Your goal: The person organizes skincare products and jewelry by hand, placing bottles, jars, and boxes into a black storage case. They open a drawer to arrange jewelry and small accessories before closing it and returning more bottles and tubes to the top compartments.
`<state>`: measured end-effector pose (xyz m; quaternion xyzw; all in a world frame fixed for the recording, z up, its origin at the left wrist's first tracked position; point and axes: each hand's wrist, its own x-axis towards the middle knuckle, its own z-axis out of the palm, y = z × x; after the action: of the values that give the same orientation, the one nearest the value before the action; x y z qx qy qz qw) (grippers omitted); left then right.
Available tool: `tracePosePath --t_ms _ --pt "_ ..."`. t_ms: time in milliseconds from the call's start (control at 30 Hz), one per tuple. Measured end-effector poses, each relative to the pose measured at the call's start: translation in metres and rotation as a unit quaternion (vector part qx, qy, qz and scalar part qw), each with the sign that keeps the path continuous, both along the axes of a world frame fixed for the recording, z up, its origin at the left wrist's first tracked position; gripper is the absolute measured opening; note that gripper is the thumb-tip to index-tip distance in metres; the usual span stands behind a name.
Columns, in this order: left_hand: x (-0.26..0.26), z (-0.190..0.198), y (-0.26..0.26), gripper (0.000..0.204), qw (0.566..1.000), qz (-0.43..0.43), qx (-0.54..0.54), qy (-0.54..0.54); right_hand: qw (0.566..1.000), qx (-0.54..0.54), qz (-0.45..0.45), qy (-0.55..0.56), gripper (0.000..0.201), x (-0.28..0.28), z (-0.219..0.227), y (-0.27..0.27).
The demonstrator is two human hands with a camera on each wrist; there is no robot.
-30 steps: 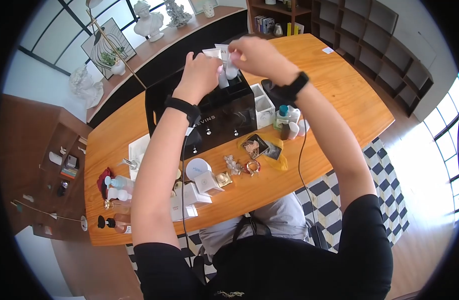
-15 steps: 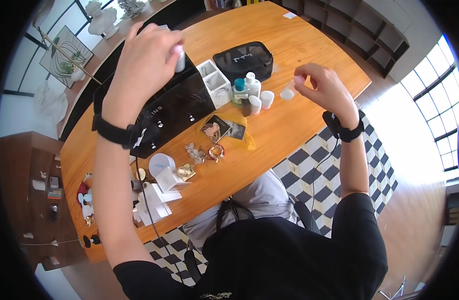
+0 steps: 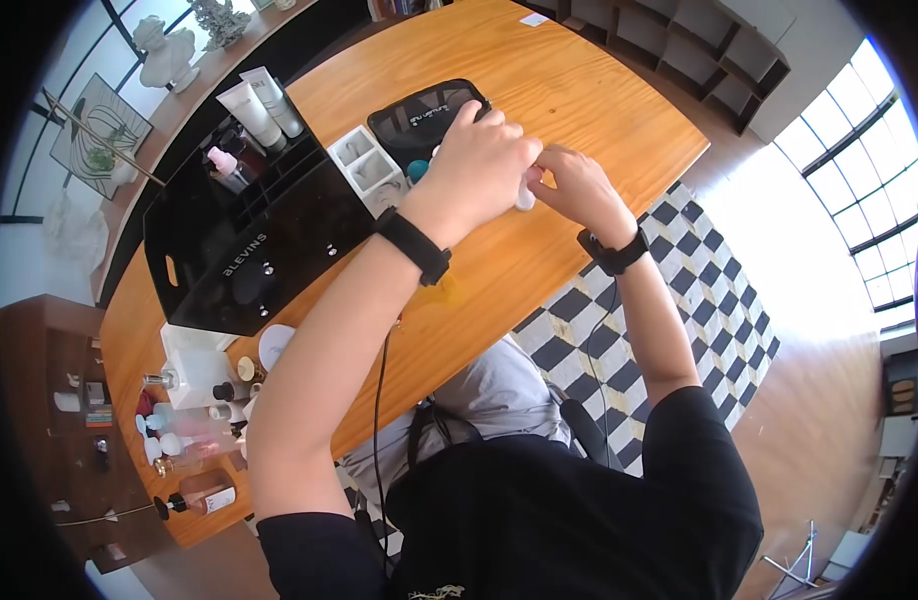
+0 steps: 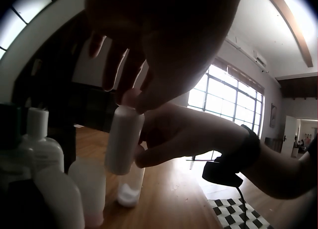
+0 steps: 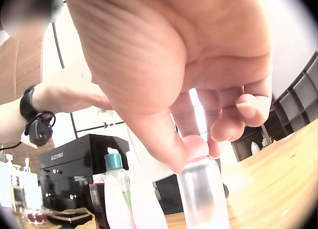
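Note:
My left hand (image 3: 476, 170) reaches across the table and pinches a small white bottle (image 4: 124, 139) by its top, holding it upright. Close beside it, my right hand (image 3: 582, 190) has thumb and fingers on the pink cap (image 5: 195, 147) of a small clear bottle (image 5: 203, 194). White contents show low in the clear bottle in the left wrist view. Both bottles hang close over the wooden tabletop. Next to them are a teal-capped bottle (image 5: 113, 161) and a white-capped bottle (image 4: 42, 139), mostly hidden by my left hand in the head view.
A black cosmetics organizer (image 3: 279, 250) holds two white tubes (image 3: 249, 112) and a pink-capped bottle (image 3: 225, 162). Beside it are a white divided box (image 3: 351, 143) and a black pouch (image 3: 419, 115). An amber pump bottle (image 3: 201, 495) and several other bottles crowd the near left.
Both hands leave the organizer, each carrying a small bottle. The right hand goes to the table's right side first; the left follows and now meets it beside the standing bottles.

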<state>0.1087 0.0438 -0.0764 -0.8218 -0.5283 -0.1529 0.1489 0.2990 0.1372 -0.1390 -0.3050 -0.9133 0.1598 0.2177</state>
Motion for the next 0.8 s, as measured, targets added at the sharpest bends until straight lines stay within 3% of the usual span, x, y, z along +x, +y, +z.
tracePosePath --t_ms 367,567,700,800 --pt "-0.016 -0.045 0.018 0.011 0.992 0.071 -0.092 -0.052 0.999 0.022 0.002 0.035 0.018 -0.014 -0.011 0.015" --pt "-0.015 -0.038 0.011 0.013 0.983 0.077 -0.118 -0.121 0.999 0.012 0.027 -0.026 0.024 -0.024 -0.001 0.014" --pt "-0.017 -0.035 0.006 0.017 0.988 0.074 -0.079 -0.106 0.999 0.026 0.029 0.001 0.032 -0.021 0.004 0.008" --pt "-0.037 -0.008 -0.011 0.023 0.991 0.076 -0.03 -0.104 1.0 0.013 0.012 0.004 0.042 -0.018 0.023 0.007"
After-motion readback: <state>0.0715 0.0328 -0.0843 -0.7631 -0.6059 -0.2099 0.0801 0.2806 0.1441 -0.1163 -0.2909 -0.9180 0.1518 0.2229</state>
